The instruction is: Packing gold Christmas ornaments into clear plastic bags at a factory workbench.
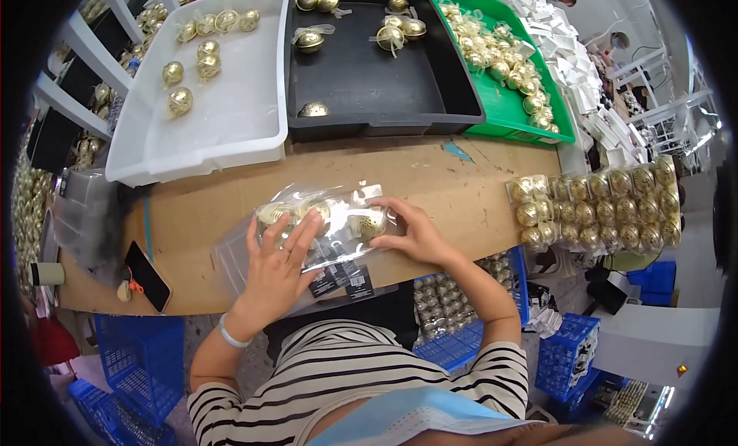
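A clear plastic pack (346, 215) with gold ball ornaments (370, 225) showing through it lies on the table in front of me. My left hand (283, 254) rests across its left part, fingers stretched out and somewhat apart over the balls. Around the right end curls my right hand (413, 232), the fingers at the far edge and the thumb nearer me. Under and beside the pack, more clear plastic packaging (234, 254) spreads out, with black printed cards (358, 285) toward the near edge. Glare on the plastic hides some detail.
White (254, 158), black (369, 125) and green (565, 127) trays with gold balls line the far side. Filled clear packs (600, 212) are stacked at right. A phone (147, 277) and orange-handled scissors (134, 285) lie at left. Blue crates (142, 361) stand below.
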`<state>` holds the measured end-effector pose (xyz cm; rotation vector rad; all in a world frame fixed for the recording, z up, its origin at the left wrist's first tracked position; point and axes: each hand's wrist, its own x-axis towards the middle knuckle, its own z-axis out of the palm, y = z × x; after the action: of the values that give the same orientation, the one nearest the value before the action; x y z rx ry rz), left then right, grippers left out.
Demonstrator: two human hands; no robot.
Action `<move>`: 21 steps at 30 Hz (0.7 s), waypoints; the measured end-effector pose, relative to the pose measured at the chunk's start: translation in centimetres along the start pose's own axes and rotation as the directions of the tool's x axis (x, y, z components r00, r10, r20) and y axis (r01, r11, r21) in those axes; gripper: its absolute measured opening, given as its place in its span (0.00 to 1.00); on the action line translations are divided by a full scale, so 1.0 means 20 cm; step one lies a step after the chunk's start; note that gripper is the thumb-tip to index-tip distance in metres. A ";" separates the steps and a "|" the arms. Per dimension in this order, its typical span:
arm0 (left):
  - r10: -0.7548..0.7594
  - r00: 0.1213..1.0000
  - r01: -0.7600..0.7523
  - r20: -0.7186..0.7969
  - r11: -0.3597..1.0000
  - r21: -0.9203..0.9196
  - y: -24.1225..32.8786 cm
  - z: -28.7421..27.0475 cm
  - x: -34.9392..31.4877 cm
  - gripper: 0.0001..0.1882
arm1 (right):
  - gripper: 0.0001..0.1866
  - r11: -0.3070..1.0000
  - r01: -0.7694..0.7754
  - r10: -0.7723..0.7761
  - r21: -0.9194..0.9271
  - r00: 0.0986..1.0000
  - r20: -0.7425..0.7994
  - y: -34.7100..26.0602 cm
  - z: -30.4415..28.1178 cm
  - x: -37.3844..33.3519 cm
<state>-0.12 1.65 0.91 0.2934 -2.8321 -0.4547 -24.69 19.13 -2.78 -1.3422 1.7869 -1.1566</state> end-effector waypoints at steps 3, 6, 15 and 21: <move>0.014 1.000 -0.014 -0.005 1.000 0.019 0.00 0.00 -0.01 0.51 | 0.35 0.813 -0.323 0.221 0.485 0.941 0.255 -0.05 -0.03 0.09; -0.002 1.000 0.002 0.001 1.000 0.011 0.00 0.01 -0.01 0.52 | 0.34 0.831 -0.392 0.236 0.395 0.891 0.387 -0.02 -0.05 0.11; 0.024 1.000 -0.024 -0.002 1.000 0.011 0.00 0.01 -0.02 0.49 | 0.27 0.909 -0.281 0.090 0.307 0.853 0.514 -0.08 0.06 0.23; 0.063 0.998 -0.063 0.012 0.993 0.096 0.03 0.02 -0.01 0.43 | 0.20 0.870 -0.217 0.011 0.442 0.906 0.424 -0.02 0.14 0.23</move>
<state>-0.24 2.44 0.72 0.2200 -2.8675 -0.3081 -23.51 13.99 -3.41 -1.0587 1.1584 -1.0639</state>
